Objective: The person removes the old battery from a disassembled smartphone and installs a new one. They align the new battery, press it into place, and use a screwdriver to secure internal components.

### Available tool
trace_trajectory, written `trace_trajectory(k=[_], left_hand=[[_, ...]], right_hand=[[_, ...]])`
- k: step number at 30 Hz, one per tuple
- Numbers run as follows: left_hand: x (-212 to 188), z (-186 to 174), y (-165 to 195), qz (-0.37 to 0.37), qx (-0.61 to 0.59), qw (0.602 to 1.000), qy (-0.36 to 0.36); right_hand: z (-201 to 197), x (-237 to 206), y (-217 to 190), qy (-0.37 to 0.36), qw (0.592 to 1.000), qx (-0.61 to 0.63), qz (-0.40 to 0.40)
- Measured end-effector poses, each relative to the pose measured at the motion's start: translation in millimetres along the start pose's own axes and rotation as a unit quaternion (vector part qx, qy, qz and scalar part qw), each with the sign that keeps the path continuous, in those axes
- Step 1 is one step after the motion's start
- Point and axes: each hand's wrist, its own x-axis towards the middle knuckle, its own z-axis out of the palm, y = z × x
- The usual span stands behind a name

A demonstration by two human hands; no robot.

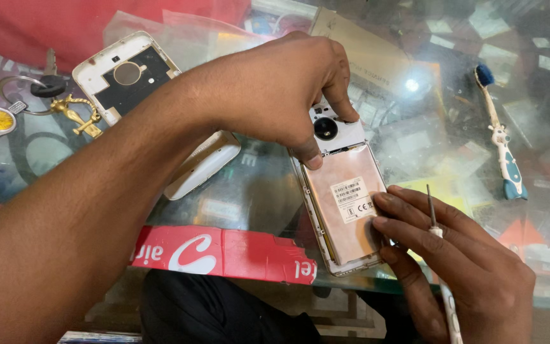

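From the head view, the left hand pinched the far end of the opened white smartphone on the glass table. The right hand pressed its near edge while gripping a thin metal screwdriver. A white back cover, brass keyring and blue-white toothbrush lay around.

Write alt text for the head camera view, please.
Two bare hands work on an opened phone on a glass table: left hand grips its top, right hand steadies its edge, holding a screwdriver. A toothbrush lies right, keys left.
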Motion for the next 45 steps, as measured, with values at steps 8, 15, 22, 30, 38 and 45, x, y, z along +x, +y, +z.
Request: trace_trajectory(k=[8,15,22,30,38,45], left_hand=[[1,-1,0,0.005,0.006,1.0,0.004],[-1,-4,5,0.011,-0.005,1.0,0.007],[2,-3,8,0.027,0.025,0.999,0.017],[7,-1,9,0.04,0.017,0.999,0.016],[3,0,26,0.012,-0.006,0.997,-0.073],[-1,14,34,0.13,0.088,0.982,-0.101]], right_hand=[[-2,5,17,-0.085,0.993,-0.03,-0.082],[0,-1,30,-0.088,0.992,-0.016,-0.084],[-4,2,28,-0.107,0.991,0.007,-0.078],[-5,-7,14,0.07,0.997,-0.005,-0.026],[-36,-32,21,0.058,0.974,0.183,0.119],[-12,-67,71,0.178,0.905,0.369,0.114]])
